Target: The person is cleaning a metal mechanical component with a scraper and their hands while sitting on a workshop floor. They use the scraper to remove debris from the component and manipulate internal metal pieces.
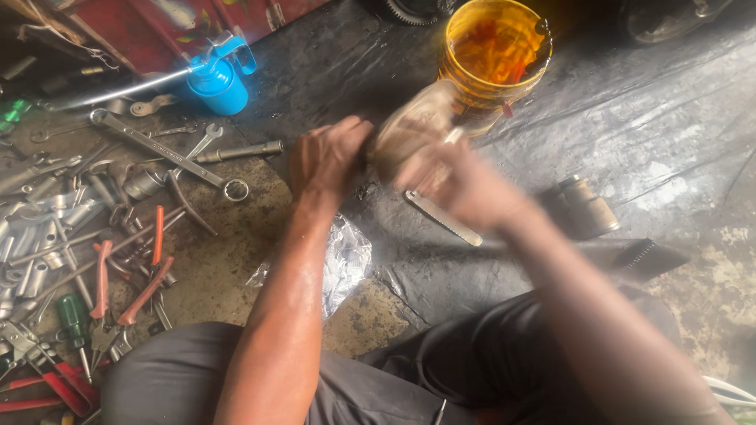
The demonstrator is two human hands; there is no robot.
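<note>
Held part: a rounded, grimy metal part (409, 130) sits between both hands, just at 7 o'clock of the yellow bucket (496, 55), above the black floor sheet (630, 118).
Axis: blurred, so its long axis and pointing cannot be told for sure; it seems to run from 8 o'clock up toward 2 o'clock.
Left hand: the left hand (327, 157) is at the part's 9 o'clock, fingers curled against its side.
Right hand: the right hand (457, 185) is at its 5 o'clock, smeared by motion; grip looks closed on it.
Hands: close together, the part between them.
Containers: blue oil can (216, 79) at 10 o'clock, long spout pointing to 9 o'clock; crumpled clear plastic bag (342, 264) under the left forearm.
Tools: spanners and red-handled pliers (102, 279) piled at 8 o'clock.
</note>
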